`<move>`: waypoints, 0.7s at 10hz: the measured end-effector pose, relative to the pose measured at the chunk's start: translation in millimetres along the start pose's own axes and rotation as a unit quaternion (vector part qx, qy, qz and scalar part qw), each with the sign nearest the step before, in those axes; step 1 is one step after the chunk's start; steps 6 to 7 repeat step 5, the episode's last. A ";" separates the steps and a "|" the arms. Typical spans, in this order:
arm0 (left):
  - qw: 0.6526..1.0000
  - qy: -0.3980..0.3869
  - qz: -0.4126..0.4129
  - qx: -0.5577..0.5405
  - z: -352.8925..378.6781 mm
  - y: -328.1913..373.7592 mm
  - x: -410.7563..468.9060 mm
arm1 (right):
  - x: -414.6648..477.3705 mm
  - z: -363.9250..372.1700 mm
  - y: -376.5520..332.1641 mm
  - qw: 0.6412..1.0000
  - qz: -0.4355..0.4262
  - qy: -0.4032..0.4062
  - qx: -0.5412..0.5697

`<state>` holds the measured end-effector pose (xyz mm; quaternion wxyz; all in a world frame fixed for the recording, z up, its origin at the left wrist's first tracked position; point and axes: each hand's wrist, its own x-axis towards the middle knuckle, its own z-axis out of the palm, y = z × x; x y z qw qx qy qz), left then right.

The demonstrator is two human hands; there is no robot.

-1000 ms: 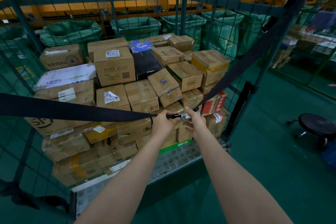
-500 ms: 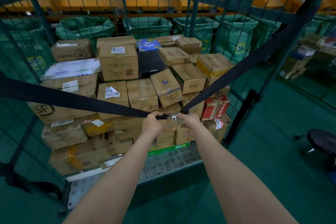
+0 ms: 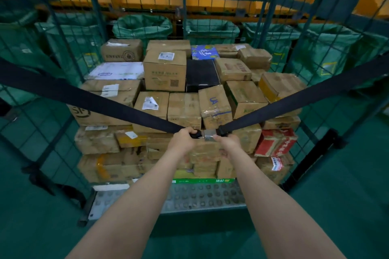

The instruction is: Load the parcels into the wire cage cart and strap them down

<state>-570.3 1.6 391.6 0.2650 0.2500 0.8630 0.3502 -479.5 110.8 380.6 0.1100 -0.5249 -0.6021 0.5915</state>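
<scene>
Wire cage cart point(image 3: 90, 6): green mesh walls, studded metal deck, front side open. Parcels point(image 3: 165, 71): taped cardboard cartons, mostly rectangular, stacked inside, leaving a bare deck strip at the front edge. Left strap point(image 3: 84, 94) and right strap point(image 3: 294, 101): flat black webbing, taut, slanting inward from the side walls to a metal buckle point(image 3: 208, 134). Left hand point(image 3: 183, 141) grips the left strap's end; right hand point(image 3: 228, 143) grips the right strap's end beside the buckle.
</scene>
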 end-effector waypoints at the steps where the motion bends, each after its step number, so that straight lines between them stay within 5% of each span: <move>1: 0.999 -0.005 -0.016 0.043 -2.1 11.5 11.5 | 13.9 1.1 -6.9 1.000 -0.003 0.015 0.004; 2: 0.996 -0.021 -0.057 0.065 -6.4 28.8 20.1 | 23.5 -2.4 -13.5 0.999 0.009 -0.003 -0.049; 3: 0.992 -0.063 -0.095 0.046 -13.1 51.1 22.0 | 21.0 -14.7 -26.7 0.982 0.056 -0.140 -0.116; 5: 0.986 -0.082 -0.142 0.040 -19.1 83.4 28.1 | 30.0 -49.8 -54.5 0.858 0.097 -0.336 -0.376; 7: 0.986 -0.082 -0.142 0.040 -19.1 83.4 28.1 | 30.0 -49.8 -54.5 0.858 0.097 -0.336 -0.376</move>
